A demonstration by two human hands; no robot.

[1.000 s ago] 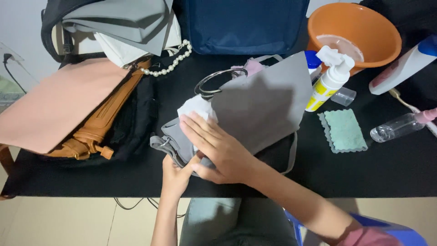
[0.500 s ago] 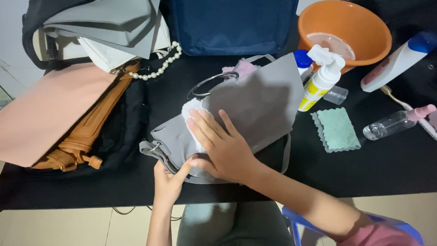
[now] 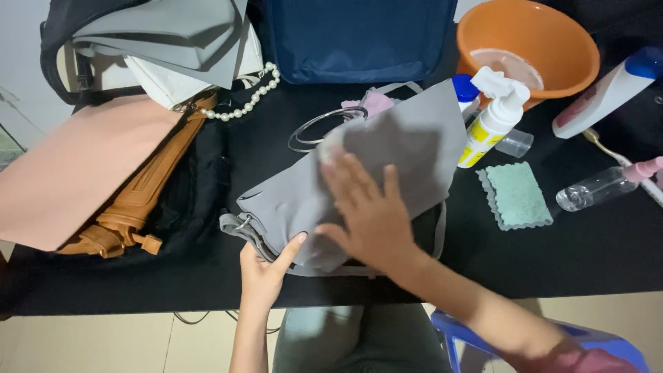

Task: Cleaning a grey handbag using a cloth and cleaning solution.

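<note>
Right hand (image 3: 366,207) slid up grey bag (image 3: 414,148), flat, pressing white cloth (image 3: 330,146); left hand (image 3: 266,266) pinches bag edge

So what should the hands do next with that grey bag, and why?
Probably slide the right hand, palm flat on a white cloth, further along the grey bag. The left hand pins the bag's near edge, and much of its face lies beyond the hand.

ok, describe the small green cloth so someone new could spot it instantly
Start at the orange basin at the table's far right. Just below it stands a white spray bottle with a yellow label; the green cloth lies flat on the black tabletop right beneath that. It is the only mint-green, scallop-edged square, left of a clear bottle lying on its side.
</note>
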